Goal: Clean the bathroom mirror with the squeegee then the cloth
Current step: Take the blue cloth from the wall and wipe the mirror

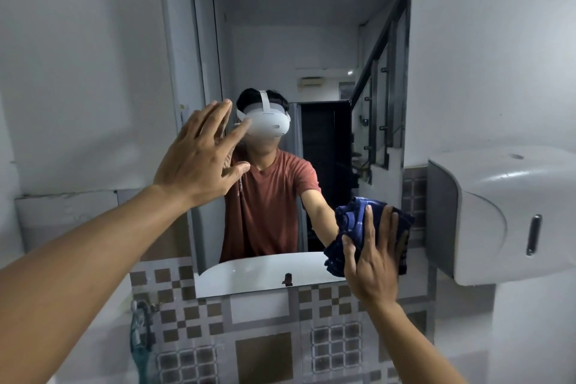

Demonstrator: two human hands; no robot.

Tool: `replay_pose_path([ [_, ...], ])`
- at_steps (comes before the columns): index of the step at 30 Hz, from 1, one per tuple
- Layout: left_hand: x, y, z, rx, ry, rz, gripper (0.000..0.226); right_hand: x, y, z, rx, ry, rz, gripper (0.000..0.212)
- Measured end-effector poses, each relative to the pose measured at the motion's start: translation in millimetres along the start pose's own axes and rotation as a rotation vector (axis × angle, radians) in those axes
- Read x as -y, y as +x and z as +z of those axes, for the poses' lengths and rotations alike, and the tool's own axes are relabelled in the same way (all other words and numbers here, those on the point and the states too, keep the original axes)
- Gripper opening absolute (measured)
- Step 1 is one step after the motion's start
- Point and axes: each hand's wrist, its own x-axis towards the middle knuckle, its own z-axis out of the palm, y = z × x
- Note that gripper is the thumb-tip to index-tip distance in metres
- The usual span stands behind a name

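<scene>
The tall bathroom mirror (311, 50) hangs on the wall straight ahead. My right hand (371, 259) presses a dark blue cloth (355, 215) flat against the mirror's lower right corner, fingers spread over the cloth. My left hand (202, 156) is raised at the mirror's left edge, empty, with fingers apart and the palm facing the glass. A green-handled tool (140, 343), possibly the squeegee, hangs on the wall at lower left; it is blurred.
A white wall-mounted dispenser (498, 215) juts out just right of the mirror, close to the cloth. Patterned brown and grey tiles (265, 337) cover the wall below the mirror. The mirror reflects a person in a red shirt, a sink rim and a staircase.
</scene>
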Motion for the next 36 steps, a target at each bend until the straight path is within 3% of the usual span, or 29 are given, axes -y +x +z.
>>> replay_pose_path([
  [10,1,0,5,-0.014,0.021,0.006,0.082,10,-43,33,-0.018,-0.06,-0.072,0.071],
  [19,2,1,8,-0.021,0.039,0.004,0.08,84,-41,52,-0.082,-0.123,-0.321,0.063],
  [27,2,1,6,-0.019,0.04,0.009,0.078,152,-67,81,-0.002,-0.045,-0.541,0.06],
  [36,5,1,0,0.02,0.02,0.042,0.077,173,-88,92,0.134,0.023,-0.822,0.056],
])
